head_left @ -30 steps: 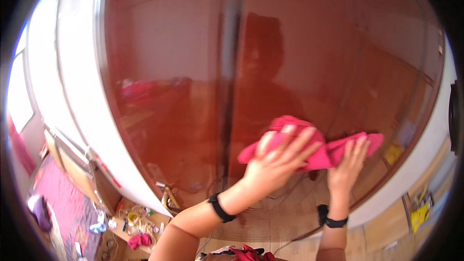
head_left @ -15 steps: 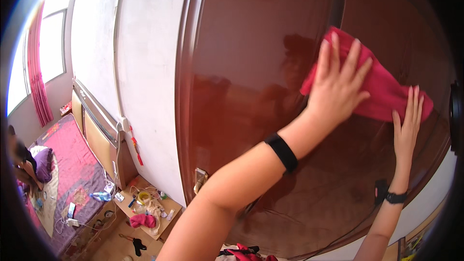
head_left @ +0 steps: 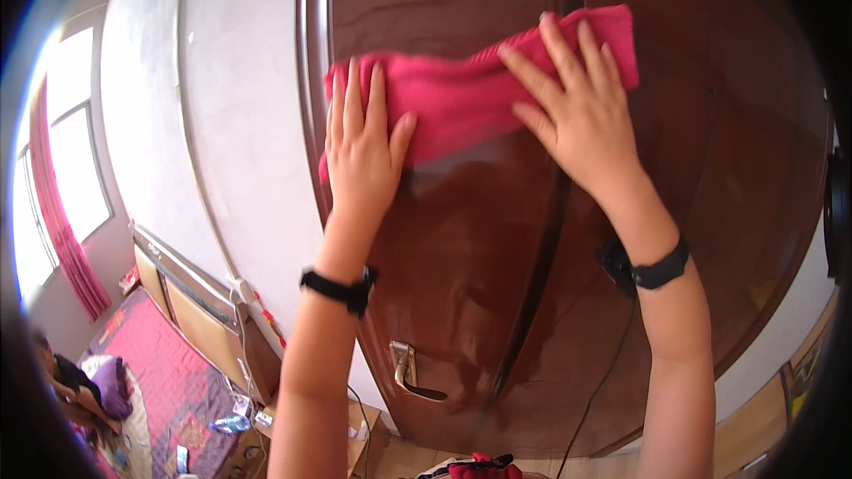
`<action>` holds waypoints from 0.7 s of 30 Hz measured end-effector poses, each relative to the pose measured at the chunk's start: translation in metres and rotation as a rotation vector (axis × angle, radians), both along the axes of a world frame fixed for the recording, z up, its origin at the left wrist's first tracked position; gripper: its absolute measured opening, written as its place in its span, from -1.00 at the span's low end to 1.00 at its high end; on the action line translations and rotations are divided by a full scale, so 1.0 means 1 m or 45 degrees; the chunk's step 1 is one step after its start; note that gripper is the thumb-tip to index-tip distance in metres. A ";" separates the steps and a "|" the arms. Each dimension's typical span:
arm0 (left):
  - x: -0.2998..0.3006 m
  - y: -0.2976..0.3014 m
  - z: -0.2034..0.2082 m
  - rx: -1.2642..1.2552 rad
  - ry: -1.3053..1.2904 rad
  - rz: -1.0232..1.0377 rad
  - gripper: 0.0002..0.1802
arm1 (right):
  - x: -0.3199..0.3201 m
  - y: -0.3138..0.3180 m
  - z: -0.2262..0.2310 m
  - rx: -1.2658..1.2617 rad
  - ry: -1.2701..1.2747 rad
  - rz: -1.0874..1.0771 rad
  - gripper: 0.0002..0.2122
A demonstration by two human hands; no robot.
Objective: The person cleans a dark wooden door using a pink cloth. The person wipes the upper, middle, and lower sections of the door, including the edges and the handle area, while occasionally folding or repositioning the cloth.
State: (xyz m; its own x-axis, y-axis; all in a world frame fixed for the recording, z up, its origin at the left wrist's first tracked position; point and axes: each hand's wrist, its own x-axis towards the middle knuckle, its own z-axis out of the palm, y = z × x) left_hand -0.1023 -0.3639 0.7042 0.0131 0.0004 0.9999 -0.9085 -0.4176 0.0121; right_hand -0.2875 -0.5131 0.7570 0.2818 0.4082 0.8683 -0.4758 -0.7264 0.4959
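Note:
A pinkish-red cloth (head_left: 453, 102) is stretched sideways against a glossy dark brown door (head_left: 461, 302). My left hand (head_left: 362, 155) lies flat over the cloth's left end, near the door's left edge, fingers extended. Over its right end my right hand (head_left: 581, 115) is pressed with fingers spread, across the dark vertical groove. Both palms push the cloth onto the panel rather than wrapping round it. A black band (head_left: 339, 291) circles my left wrist, and another black band (head_left: 661, 268) is on my right. Below my hands is a metal door handle (head_left: 410, 372).
A dark cable (head_left: 599, 404) hangs down by my right forearm. To the left are a white wall (head_left: 244, 106), a bed (head_left: 164, 346) with a headboard, a small bedside table (head_left: 368, 421) and a pink curtain (head_left: 62, 213). Another person (head_left: 75, 386) sits on the bed.
Both hands and the cloth have moved left across the door. The cloth now spans wider between my hands, and the view has shifted, bringing the whole handle into sight.

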 end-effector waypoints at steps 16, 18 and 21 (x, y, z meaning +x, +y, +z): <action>-0.068 -0.025 -0.009 0.209 -0.073 0.066 -0.34 | -0.052 -0.026 -0.031 0.080 0.055 -0.004 -0.42; -0.083 -0.047 0.001 0.127 -0.104 0.078 -0.36 | -0.079 -0.051 -0.023 0.089 -0.051 -0.057 -0.40; -0.110 -0.075 0.011 0.092 -0.182 0.134 -0.36 | -0.115 -0.082 -0.020 0.099 -0.108 -0.094 -0.40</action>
